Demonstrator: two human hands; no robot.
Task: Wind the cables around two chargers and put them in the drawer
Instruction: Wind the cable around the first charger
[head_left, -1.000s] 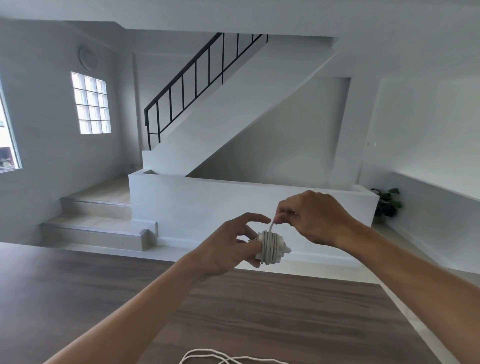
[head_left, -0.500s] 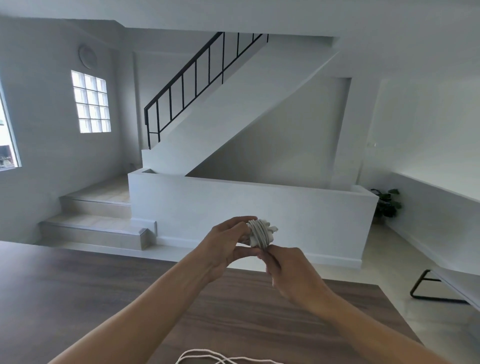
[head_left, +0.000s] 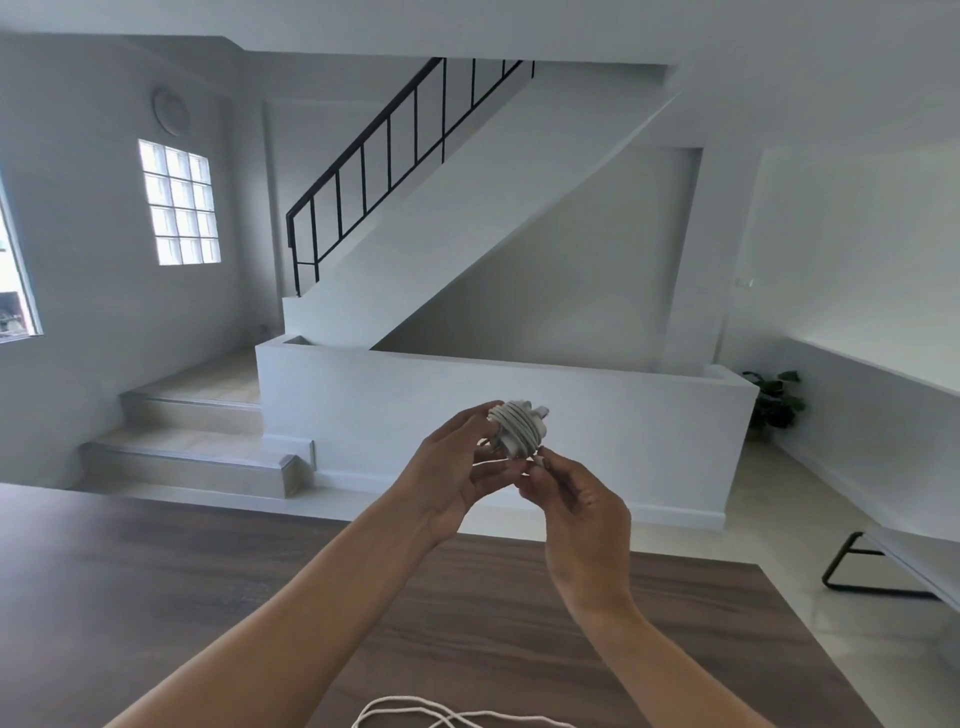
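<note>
A white charger (head_left: 517, 428) with its white cable wound round it in several turns is held up above the far edge of the table. My left hand (head_left: 454, 475) grips it from the left, fingers curled round its side. Just below and to the right, my right hand (head_left: 576, 506) pinches the loose end of that cable (head_left: 541, 461) close under the charger. A second white cable (head_left: 441, 714) lies in loose loops on the table at the bottom edge of the view; its charger is out of sight. No drawer shows.
The dark wood table (head_left: 156, 597) fills the lower view, its right edge running down to the bottom right. Beyond it are a white low wall (head_left: 597, 415), steps (head_left: 187, 441) at left, a bench (head_left: 893, 561) and a plant (head_left: 776, 400) at right.
My right hand came down from above the charger to below it, carrying the cable end round. The left hand lifted the charger slightly higher.
</note>
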